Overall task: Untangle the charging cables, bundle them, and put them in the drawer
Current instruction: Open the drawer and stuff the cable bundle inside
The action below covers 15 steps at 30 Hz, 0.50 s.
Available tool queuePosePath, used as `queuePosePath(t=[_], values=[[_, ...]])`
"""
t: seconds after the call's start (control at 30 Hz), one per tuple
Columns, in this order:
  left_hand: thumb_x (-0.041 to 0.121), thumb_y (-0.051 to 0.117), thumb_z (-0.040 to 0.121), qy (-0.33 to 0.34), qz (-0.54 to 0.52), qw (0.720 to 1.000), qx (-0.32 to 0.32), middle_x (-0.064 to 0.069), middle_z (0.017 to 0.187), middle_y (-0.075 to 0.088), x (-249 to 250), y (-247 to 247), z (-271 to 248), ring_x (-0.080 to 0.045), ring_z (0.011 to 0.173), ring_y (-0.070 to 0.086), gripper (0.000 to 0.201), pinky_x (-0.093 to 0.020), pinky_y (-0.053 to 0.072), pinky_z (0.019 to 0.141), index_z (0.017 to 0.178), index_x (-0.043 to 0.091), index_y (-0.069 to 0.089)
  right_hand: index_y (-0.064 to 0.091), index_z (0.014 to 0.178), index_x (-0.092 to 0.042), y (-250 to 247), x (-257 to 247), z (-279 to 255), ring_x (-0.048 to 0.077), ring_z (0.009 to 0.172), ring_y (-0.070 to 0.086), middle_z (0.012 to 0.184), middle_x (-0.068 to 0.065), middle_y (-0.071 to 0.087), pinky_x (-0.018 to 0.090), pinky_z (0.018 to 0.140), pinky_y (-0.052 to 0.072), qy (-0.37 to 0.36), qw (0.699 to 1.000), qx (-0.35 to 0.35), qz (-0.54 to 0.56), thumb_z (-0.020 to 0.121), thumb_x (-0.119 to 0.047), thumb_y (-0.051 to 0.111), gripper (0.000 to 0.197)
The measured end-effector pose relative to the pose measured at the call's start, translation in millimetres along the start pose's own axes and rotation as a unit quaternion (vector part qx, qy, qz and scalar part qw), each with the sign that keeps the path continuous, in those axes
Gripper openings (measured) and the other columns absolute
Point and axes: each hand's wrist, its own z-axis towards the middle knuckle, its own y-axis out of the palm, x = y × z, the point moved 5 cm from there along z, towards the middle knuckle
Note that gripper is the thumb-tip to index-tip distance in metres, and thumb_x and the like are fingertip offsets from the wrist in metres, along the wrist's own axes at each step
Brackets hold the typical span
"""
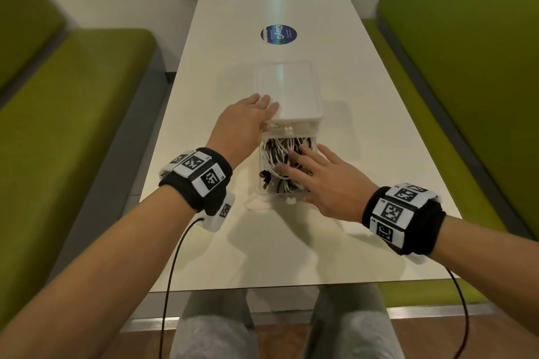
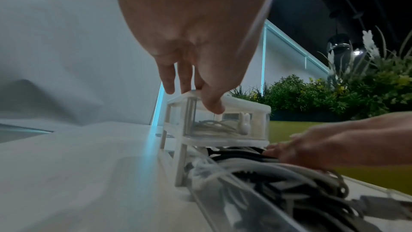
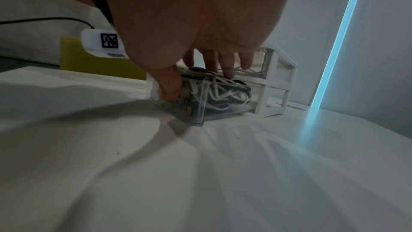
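Two bare hands work at a small clear plastic drawer unit (image 1: 291, 90) standing in the middle of a long white table (image 1: 204, 242). The left hand (image 1: 242, 122) rests on the near left corner of the unit's white top, fingers laid straight over the edge and the thumb down against the front, gripping nothing. Below it, the lower drawer (image 1: 262, 183) is pulled out toward the person and sits open on the tabletop. A mass of white and black charging cables (image 1: 277, 151) fills this drawer, heaped to its rim. The right hand (image 1: 318, 178) lies flat on top of the cables with fingers spread and nearly straight, pressing on them, while its thumb reaches down over the drawer's near front wall. From the left wrist view, more pale cable shows inside the closed upper drawer (image 2: 223, 124). Green padded benches (image 1: 73, 125) run along both sides of the table, and a round blue sticker (image 1: 278, 34) lies farther along it.
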Motion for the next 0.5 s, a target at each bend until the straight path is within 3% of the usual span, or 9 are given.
queuePosePath(t=[0.13, 0.27, 0.37, 0.5], values=[[0.011, 0.054, 0.094, -0.009, 0.019, 0.999, -0.025, -0.007, 0.128, 0.06, -4, -2, -4, -0.028, 0.113, 0.057, 0.034, -0.047, 0.054, 0.074, 0.128, 0.01, 0.056, 0.037, 0.146, -0.019, 1, -1, 6, 0.04, 0.134, 0.042, 0.141, 0.019, 0.048, 0.053, 0.106, 0.039, 0.004, 0.999, 0.0, -0.043, 0.069, -0.023, 0.077, 0.087], [0.01, 0.052, 0.095, -0.015, 0.034, 0.998, -0.046, -0.008, 0.128, 0.06, -2, -2, -4, -0.03, 0.112, 0.057, 0.035, -0.049, 0.053, 0.073, 0.129, 0.01, 0.056, 0.043, 0.141, -0.016, -3, -4, 12, 0.035, 0.111, 0.05, 0.124, 0.011, 0.049, 0.046, 0.086, 0.045, 0.018, 0.997, 0.041, -0.064, 0.075, -0.019, 0.071, 0.072], [0.011, 0.049, 0.097, -0.019, 0.058, 0.996, -0.061, -0.007, 0.131, 0.058, 1, -3, -4, -0.028, 0.111, 0.056, 0.035, -0.044, 0.051, 0.068, 0.131, 0.011, 0.053, 0.05, 0.138, -0.01, -3, -1, 13, 0.029, 0.096, 0.054, 0.112, 0.008, 0.053, 0.04, 0.078, 0.047, 0.018, 0.996, 0.059, -0.06, 0.078, -0.01, 0.059, 0.06], [0.013, 0.042, 0.099, -0.023, 0.098, 0.991, -0.089, -0.004, 0.132, 0.054, 2, -5, -4, -0.024, 0.107, 0.055, 0.035, -0.036, 0.038, 0.064, 0.134, 0.014, 0.048, 0.05, 0.137, -0.001, -5, 7, 15, 0.03, 0.097, 0.059, 0.112, 0.011, 0.059, 0.04, 0.078, 0.052, 0.02, 0.996, 0.077, -0.05, 0.072, -0.004, 0.044, 0.065]])
